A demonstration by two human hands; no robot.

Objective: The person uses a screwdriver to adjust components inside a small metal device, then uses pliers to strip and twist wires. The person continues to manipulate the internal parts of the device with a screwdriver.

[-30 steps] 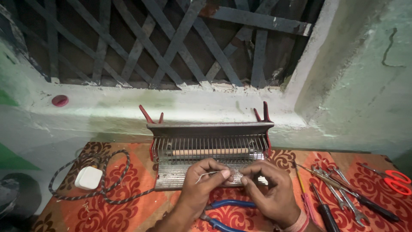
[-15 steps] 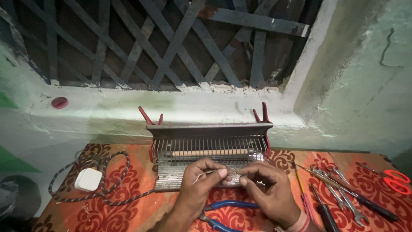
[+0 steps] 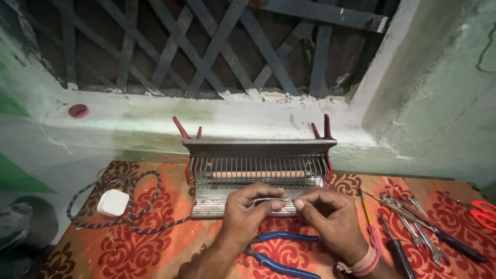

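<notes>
A small electric heater [image 3: 257, 168] with a wire grille and a pale rod inside lies on the patterned red cloth [image 3: 155, 243]. My left hand [image 3: 248, 214] and my right hand [image 3: 325, 217] meet just in front of its lower edge. Both pinch a thin, light-coloured coiled wire [image 3: 268, 200] stretched between their fingertips. Blue-handled pliers [image 3: 281, 250] lie on the cloth under my wrists.
A white plug [image 3: 113, 202] with a braided cord [image 3: 134, 225] lies at left. Screwdrivers and spanners [image 3: 413, 227] are spread at right, with red-handled scissors [image 3: 483, 212] at the far right edge. A wall ledge and barred window stand behind the heater.
The hands have drawn slightly closer together on the wire. The left hand's fingers have shifted a little toward the right hand; the heater has not moved.
</notes>
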